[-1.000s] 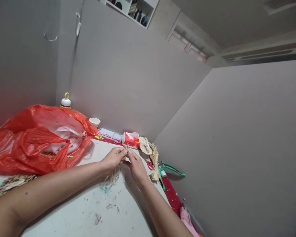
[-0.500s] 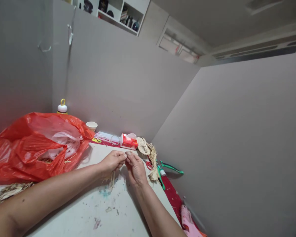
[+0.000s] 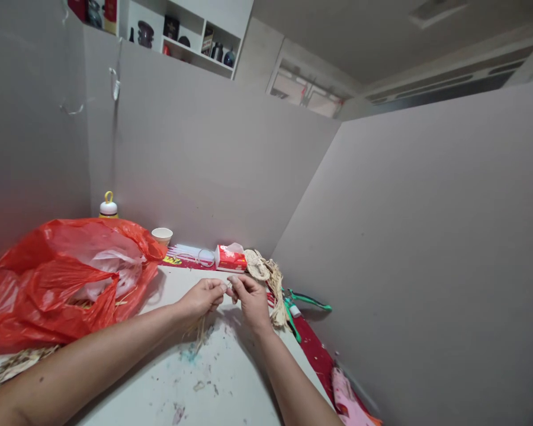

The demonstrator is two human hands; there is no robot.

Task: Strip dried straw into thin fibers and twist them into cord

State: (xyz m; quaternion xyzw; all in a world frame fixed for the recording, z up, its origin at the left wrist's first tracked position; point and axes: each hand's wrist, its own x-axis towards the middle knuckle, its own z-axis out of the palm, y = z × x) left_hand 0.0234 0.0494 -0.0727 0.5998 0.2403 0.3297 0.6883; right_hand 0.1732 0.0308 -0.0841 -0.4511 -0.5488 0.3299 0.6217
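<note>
Over the white, stained tabletop (image 3: 222, 367), my left hand (image 3: 204, 297) pinches a small bundle of dry straw strands (image 3: 199, 334); the loose ends hang below the palm. Close beside it, my right hand (image 3: 247, 297) has thumb and forefinger pressed together at the short end of the straw, a small gap from the left fingertips. What exactly lies between the right fingertips is too small to make out. Just beyond the right hand are a flat coiled straw piece (image 3: 256, 265) and a hank of pale straw (image 3: 276, 296).
A big red plastic bag (image 3: 62, 284) fills the left side, with braided straw (image 3: 20, 367) in front. Along the back stand a white cup (image 3: 162, 235), white sticks (image 3: 190, 253) and a red tissue pack (image 3: 231, 258). Green-handled pliers (image 3: 308, 300) lie at right. Grey partitions (image 3: 204, 148) enclose the table.
The camera view has tilted up and turned right. My fingertips were together half a second ago; now the right hand has drawn slightly away to the right.
</note>
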